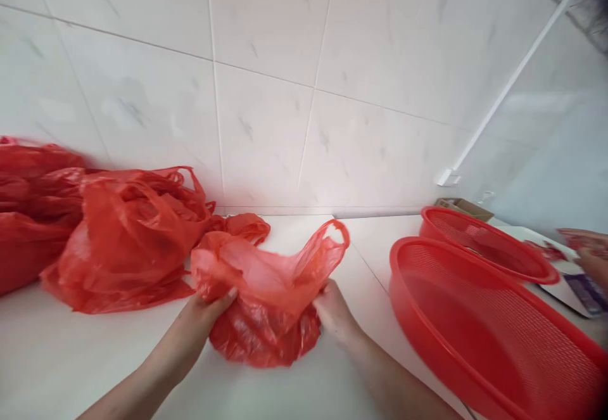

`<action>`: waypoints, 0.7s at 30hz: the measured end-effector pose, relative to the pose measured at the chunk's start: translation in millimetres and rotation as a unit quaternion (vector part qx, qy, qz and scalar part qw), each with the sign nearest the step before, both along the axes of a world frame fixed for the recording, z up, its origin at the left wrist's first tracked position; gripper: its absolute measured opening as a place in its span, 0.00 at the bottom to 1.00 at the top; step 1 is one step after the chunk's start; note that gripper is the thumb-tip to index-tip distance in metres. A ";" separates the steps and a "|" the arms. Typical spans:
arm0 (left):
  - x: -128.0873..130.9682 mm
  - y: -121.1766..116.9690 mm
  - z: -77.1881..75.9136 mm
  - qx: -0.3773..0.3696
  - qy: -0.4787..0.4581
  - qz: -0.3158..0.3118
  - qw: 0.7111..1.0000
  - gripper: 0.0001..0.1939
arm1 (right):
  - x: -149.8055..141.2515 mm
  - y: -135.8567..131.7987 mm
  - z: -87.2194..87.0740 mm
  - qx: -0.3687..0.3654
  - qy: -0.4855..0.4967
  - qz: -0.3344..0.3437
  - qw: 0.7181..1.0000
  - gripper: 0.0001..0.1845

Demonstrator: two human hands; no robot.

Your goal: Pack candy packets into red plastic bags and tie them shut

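Observation:
A red plastic carrier bag sits on the white table in front of me, its lower part bulging and one loop handle standing up at the right. My left hand grips the bag's left side, thumb on the outside. On the opposite side my right hand holds the plastic below the handle, its fingertips partly hidden by the bag. What the bag contains cannot be made out through the plastic. Close by on the left stands another filled red bag.
More red bags crowd the far left. At the right stand a large red mesh basket and a second red basket. Behind them is a cardboard box. Another person's hand shows at the right edge. A tiled wall bounds the back.

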State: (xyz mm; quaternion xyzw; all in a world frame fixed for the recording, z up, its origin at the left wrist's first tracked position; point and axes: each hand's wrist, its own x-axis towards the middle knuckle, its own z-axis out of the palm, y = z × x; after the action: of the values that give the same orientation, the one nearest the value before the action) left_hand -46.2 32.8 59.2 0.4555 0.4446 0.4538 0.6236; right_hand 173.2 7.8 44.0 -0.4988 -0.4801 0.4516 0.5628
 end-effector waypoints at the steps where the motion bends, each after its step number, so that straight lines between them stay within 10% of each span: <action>1: -0.7 7.1 2.2 -0.027 -0.026 0.028 0.999 0.23 | 2.5 8.2 0.6 0.000 0.022 -0.011 1.000 0.14; 7: -4.9 30.7 -8.4 -0.018 -0.147 0.090 0.985 0.18 | 38.3 29.1 -6.8 -0.031 0.191 -0.057 0.979 0.20; 14: -14.7 34.7 -45.6 0.082 -0.052 0.090 0.991 0.19 | 46.7 30.9 -35.5 -0.081 0.101 -0.020 0.991 0.23; 21: -21.7 38.6 -39.1 0.169 0.042 0.117 0.978 0.15 | 49.6 35.5 -45.2 -0.127 0.046 -0.048 0.990 0.25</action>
State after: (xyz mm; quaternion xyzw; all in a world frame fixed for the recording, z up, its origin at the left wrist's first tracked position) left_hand -67.9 71.5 20.0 0.5177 0.4374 0.5725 0.4615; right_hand 222.8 43.3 -1.1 -0.5675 -0.3679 0.5039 0.5373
